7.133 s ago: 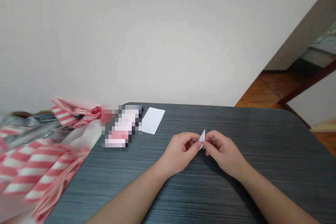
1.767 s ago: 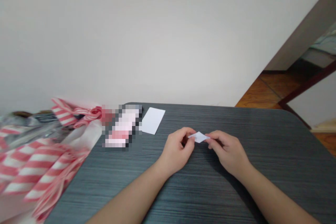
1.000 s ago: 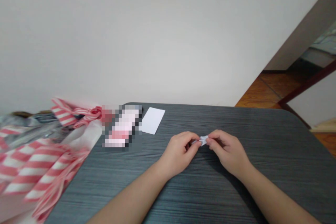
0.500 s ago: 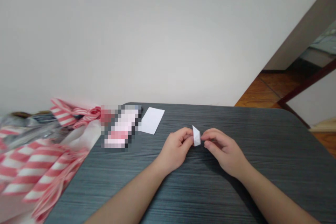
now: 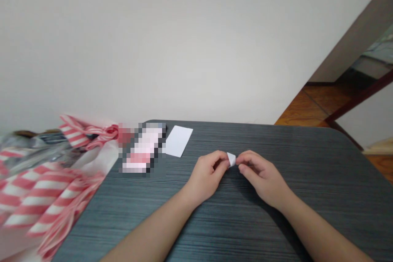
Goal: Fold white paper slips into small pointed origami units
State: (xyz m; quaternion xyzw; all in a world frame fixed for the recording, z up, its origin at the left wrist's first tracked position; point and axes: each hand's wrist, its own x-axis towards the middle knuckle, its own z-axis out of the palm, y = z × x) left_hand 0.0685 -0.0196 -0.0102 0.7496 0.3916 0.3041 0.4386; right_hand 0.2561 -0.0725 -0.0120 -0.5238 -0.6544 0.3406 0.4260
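My left hand (image 5: 208, 176) is closed, thumb and fingers pinching a small folded piece of white paper (image 5: 231, 159) above the table. Its fingers cover part of the paper. Facing it from the other side, my right hand (image 5: 264, 178) is curved, with a narrow gap between thumb and forefinger. The right fingertips come right up to the paper's edge; whether they press on it I cannot tell. A flat white sheet of paper (image 5: 179, 141) lies on the table, left of and beyond my hands.
The dark wood-grain table (image 5: 307, 155) reaches back to a pale wall (image 5: 196, 49). A blurred-out phone-like object (image 5: 144, 147) lies beside the white sheet. Red-and-white striped cloth (image 5: 46, 194) is heaped off the table's left side. Wooden floor (image 5: 299, 108) shows at the right.
The folded paper has turned in my left fingers, and less of it shows now. Its pointed top no longer sticks up. Both hands have barely moved.
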